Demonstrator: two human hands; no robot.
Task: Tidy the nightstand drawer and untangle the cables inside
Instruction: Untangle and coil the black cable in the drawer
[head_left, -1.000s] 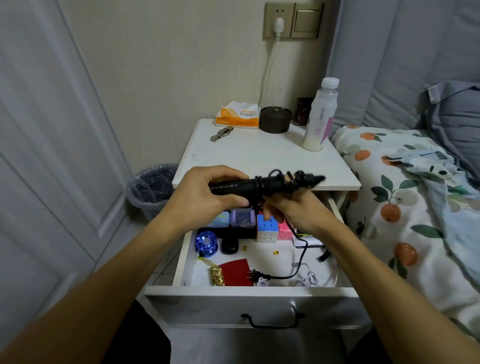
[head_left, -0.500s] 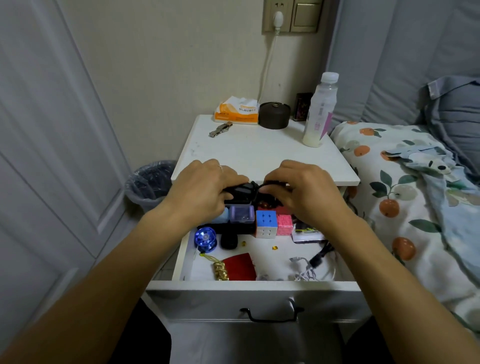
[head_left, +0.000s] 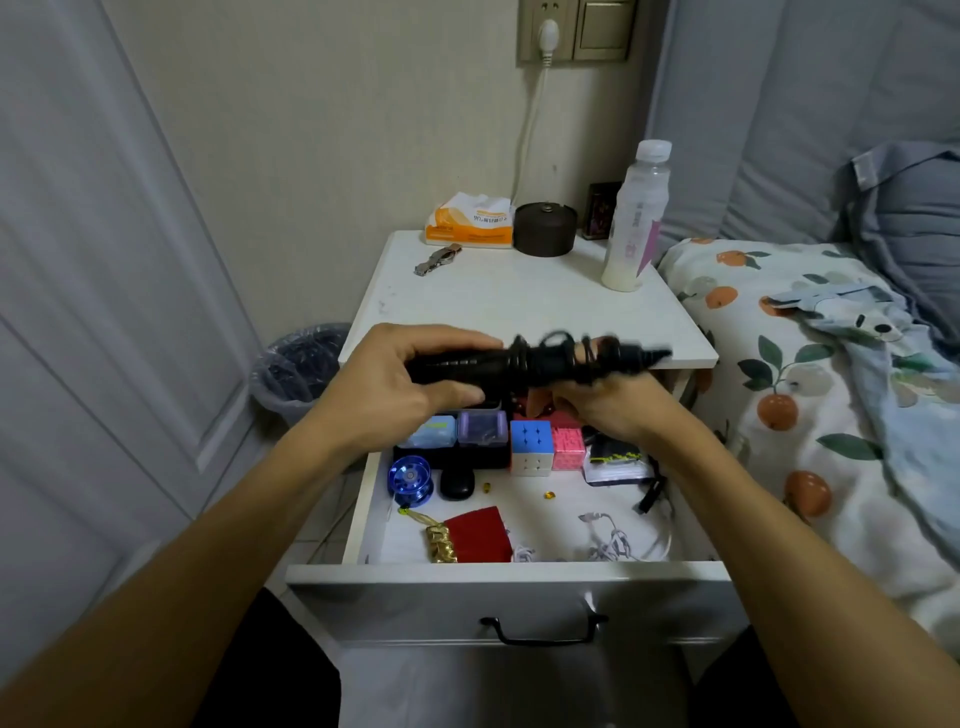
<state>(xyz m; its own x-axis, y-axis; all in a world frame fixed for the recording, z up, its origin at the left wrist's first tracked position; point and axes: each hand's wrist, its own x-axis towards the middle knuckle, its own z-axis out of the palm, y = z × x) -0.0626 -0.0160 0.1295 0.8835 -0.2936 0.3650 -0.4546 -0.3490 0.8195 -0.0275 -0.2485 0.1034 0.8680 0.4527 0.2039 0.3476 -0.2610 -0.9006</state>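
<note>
A black wand-shaped device (head_left: 545, 359) with its black cord wound around it lies level above the open nightstand drawer (head_left: 504, 574). My left hand (head_left: 395, 384) grips its thick left end. My right hand (head_left: 608, 402) holds it from below near the pointed right end. In the drawer lie a tangle of white cables (head_left: 610, 543), a loose black cable end (head_left: 649, 493), a cube puzzle (head_left: 531, 447), a pink cube (head_left: 568, 447), two small plastic boxes (head_left: 457, 430), a blue yo-yo (head_left: 410, 479), a black case (head_left: 457, 484) and a red pouch (head_left: 478, 535).
On the nightstand top (head_left: 524, 306) stand a bottle (head_left: 636, 218), a dark round tin (head_left: 544, 228), a tissue pack (head_left: 470, 221) and a watch (head_left: 437, 259). A bin (head_left: 298, 371) stands at the left, the bed (head_left: 831, 374) at the right. A white wall cable (head_left: 527, 135) hangs behind.
Half a second ago both hands were low over the drawer's back with the device. They have lifted it level above the drawer again. The black plug and cord no longer trail across the drawer floor.
</note>
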